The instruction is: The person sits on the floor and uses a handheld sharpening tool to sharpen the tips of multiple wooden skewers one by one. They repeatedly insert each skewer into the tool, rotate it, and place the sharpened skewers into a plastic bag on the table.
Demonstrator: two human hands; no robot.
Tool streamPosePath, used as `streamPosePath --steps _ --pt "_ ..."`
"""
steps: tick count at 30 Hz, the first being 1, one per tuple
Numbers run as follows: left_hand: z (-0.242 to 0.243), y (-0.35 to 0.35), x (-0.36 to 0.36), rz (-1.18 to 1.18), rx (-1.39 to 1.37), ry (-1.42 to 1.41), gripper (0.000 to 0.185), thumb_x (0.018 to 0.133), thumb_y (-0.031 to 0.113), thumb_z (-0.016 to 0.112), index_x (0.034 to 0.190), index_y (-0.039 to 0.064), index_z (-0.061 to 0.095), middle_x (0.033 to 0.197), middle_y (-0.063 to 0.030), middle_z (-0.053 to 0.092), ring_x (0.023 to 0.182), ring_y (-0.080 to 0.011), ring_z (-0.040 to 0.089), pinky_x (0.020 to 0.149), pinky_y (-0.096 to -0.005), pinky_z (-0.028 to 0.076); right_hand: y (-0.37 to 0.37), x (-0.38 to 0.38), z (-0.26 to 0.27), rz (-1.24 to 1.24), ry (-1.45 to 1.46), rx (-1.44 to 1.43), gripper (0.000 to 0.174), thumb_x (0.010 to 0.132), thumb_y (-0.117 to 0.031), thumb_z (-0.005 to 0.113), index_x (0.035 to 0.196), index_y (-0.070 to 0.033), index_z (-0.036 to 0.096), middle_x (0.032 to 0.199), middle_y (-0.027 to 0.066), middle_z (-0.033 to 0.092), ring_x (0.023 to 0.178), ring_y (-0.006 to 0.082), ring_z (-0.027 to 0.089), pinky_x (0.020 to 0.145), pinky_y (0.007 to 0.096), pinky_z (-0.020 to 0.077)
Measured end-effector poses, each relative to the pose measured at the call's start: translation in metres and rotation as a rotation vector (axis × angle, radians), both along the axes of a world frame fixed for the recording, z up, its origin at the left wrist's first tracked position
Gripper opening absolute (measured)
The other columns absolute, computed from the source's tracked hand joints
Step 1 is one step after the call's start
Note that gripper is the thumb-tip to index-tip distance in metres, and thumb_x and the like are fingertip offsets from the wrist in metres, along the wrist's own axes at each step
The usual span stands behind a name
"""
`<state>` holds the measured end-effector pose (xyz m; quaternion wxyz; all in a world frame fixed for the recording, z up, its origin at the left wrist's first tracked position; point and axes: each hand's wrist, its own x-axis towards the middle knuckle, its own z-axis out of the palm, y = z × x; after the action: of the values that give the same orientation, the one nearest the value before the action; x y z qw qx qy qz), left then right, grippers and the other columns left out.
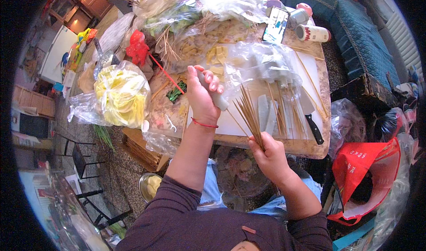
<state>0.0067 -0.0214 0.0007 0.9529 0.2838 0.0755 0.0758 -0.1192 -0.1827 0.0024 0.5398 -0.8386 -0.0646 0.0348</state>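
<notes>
In my left hand (201, 99) is a greyish, cylindrical piece of food (219, 101), wrapped by my fingers; its exact kind is unclear. One thin bamboo skewer (237, 120) runs from the lower end of this piece to the fingertips of my right hand (270, 156). That hand also grips a fanned bundle of bamboo skewers (249, 113). Just beyond it, pale translucent strips (263, 109) and several skewered pieces lie on a white cutting board (229, 126), partly under a clear plastic bag (263, 59). A kitchen knife (313, 126) rests at the board's right side.
Flat yellowish pieces (217, 56) lie behind my left hand. A bag of yellow leafy vegetable (121, 96) sits at the table's left. A phone (276, 25) leans near a printed can (313, 33). Below are a metal bowl (148, 186) and a red bag (352, 171).
</notes>
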Motion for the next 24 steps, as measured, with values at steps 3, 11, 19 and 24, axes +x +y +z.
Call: streamPosePath --steps 3,11,19,24 --pt "0.0 -0.003 -0.001 -0.023 -0.014 0.006 0.026 0.092 0.039 0.04 0.085 0.015 0.044 0.062 0.0028 0.038 0.049 -0.0075 0.037 0.045 -0.0236 0.035 0.0 0.0 -0.004 -0.021 -0.034 -0.015 0.01 0.083 -0.009 0.057 0.087 0.0 0.055 0.068 0.0148 0.057 0.062 0.0223 0.056 0.055 0.0313 0.0441" --pt "-0.002 -0.009 -0.004 -0.088 -0.05 0.009 0.025 0.092 0.038 0.04 0.083 0.015 0.045 0.062 0.0037 0.037 0.048 -0.0063 0.036 0.043 -0.0225 0.035 -0.001 0.002 -0.002 -0.012 0.034 -0.002 0.011 0.083 -0.01 0.055 0.09 -0.001 0.053 0.073 0.0208 0.056 0.071 0.0376 0.059 0.059 0.0384 0.0458" --pt "-0.006 -0.015 -0.006 -0.138 -0.081 -0.002 0.027 0.092 0.041 0.039 0.084 0.016 0.045 0.061 0.0031 0.037 0.048 -0.0071 0.037 0.044 -0.0226 0.035 0.0 0.002 -0.002 -0.023 0.027 -0.004 0.011 0.082 -0.008 0.055 0.09 -0.002 0.053 0.073 0.0207 0.057 0.07 0.0365 0.059 0.058 0.0373 0.046" --pt "-0.006 -0.018 -0.008 -0.165 -0.039 -0.008 0.027 0.092 0.041 0.038 0.084 0.016 0.044 0.061 0.0032 0.037 0.047 -0.007 0.037 0.043 -0.0227 0.036 0.0 0.001 0.001 -0.032 0.028 0.01 0.011 0.082 -0.008 0.055 0.091 -0.002 0.053 0.073 0.0207 0.057 0.071 0.0368 0.059 0.059 0.0376 0.0462"
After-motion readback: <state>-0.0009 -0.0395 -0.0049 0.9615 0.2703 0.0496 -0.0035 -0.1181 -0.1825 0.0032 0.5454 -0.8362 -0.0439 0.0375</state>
